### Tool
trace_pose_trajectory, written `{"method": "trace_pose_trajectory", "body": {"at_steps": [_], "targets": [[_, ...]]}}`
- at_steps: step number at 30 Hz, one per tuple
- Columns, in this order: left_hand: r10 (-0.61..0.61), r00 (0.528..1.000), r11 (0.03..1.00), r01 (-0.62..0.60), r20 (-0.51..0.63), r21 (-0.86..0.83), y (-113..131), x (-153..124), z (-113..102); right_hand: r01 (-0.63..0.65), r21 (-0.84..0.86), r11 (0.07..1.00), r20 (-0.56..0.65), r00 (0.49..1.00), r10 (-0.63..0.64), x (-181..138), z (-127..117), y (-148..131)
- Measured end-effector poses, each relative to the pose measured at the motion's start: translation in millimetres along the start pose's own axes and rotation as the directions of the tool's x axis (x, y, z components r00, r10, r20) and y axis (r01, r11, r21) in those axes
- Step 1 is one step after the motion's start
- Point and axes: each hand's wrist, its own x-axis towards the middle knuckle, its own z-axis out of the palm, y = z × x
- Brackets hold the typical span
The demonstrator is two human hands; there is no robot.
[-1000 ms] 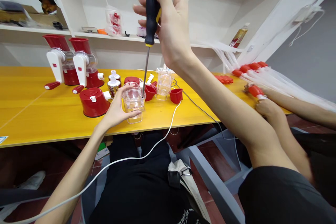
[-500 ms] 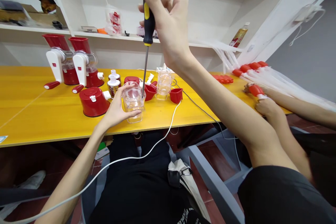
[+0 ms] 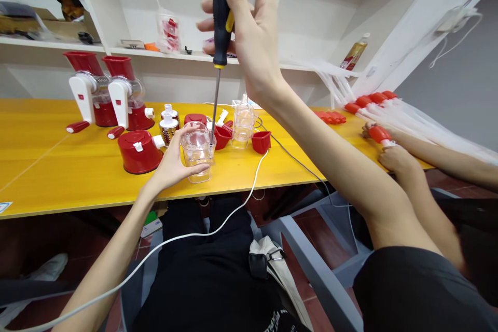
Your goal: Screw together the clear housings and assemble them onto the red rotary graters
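Note:
A screwdriver [image 3: 224, 15] with a black and yellow handle stands nearly upright in my right hand [image 3: 254, 31]. Its thumb lies along the handle while other fingers are spread behind. The shaft's tip reaches into the right side of a clear plastic housing [image 3: 198, 153] on the table. Around that housing's left side my left hand [image 3: 174, 163] is closed, thumb in front and fingers at the rim. Just left stands a red base [image 3: 139, 151] with a white clip. Behind are metal grater drums [image 3: 168, 127] and another clear housing [image 3: 243, 124].
Two assembled rotary graters [image 3: 126, 96] stand at the back left of the yellow table [image 3: 46, 166]. A red hopper [image 3: 261, 142] is right of the housings. A white cable [image 3: 218, 230] crosses my lap. At right, another person's hands [image 3: 395, 158] hold a red part.
The screwdriver handle has turned in my right hand, its yellow stripe now on the right side. My right fingers have shifted and spread. My left hand and the clear housing stay in place.

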Motion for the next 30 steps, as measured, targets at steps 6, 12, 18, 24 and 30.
{"method": "trace_pose_trajectory", "body": {"at_steps": [6,12,18,24,30], "targets": [[-0.011,1.000,1.000,0.011,0.002,0.014,1,0,0,0.054,-0.153,0.987,-0.092,0.993,-0.069,1,2,-1],[-0.011,1.000,1.000,0.011,0.001,0.010,1,0,0,-0.016,-0.122,0.992,-0.119,0.993,0.001,-12,3,-10],[-0.019,1.000,1.000,0.019,0.000,0.009,3,0,0,0.091,-0.108,0.990,-0.086,0.991,-0.100,-17,3,-20],[-0.016,1.000,1.000,0.016,0.003,-0.002,2,0,1,-0.020,-0.051,0.998,-0.089,0.996,0.016,-23,0,-29],[-0.004,1.000,1.000,0.004,-0.003,0.005,2,0,0,-0.008,0.006,1.000,-0.147,0.989,0.009,-21,-3,-19]]}}
